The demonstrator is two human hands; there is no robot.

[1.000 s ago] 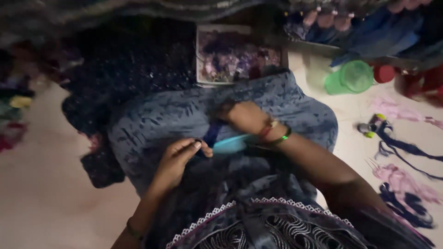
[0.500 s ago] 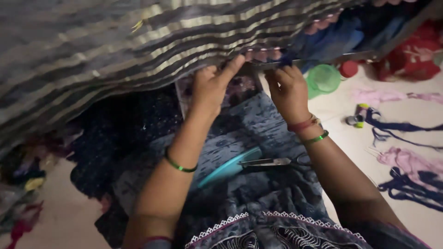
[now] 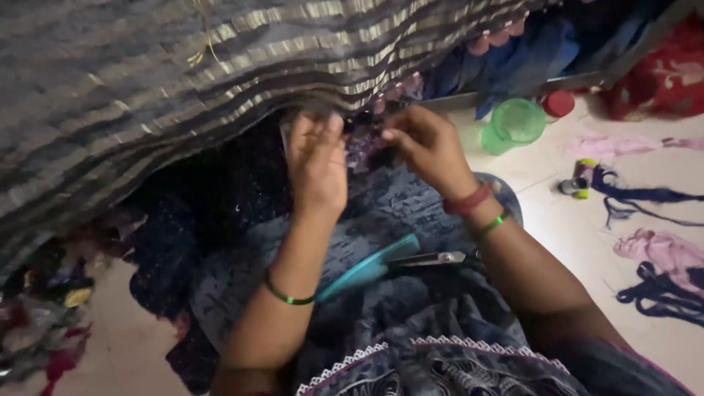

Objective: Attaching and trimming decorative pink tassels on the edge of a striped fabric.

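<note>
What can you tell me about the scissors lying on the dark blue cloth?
The scissors have teal handles that look like plastic and grey metal blades. They lie flat and nearly closed on the dark blue patterned cloth, handles toward the lower left, blade tips pointing right. They rest between the two forearms, and the left forearm hides the handle end. Neither hand touches them: the left hand and right hand are raised at the striped fabric above.

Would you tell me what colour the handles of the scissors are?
Teal, seen in the head view: the scissors lie on the blue cloth.
</note>
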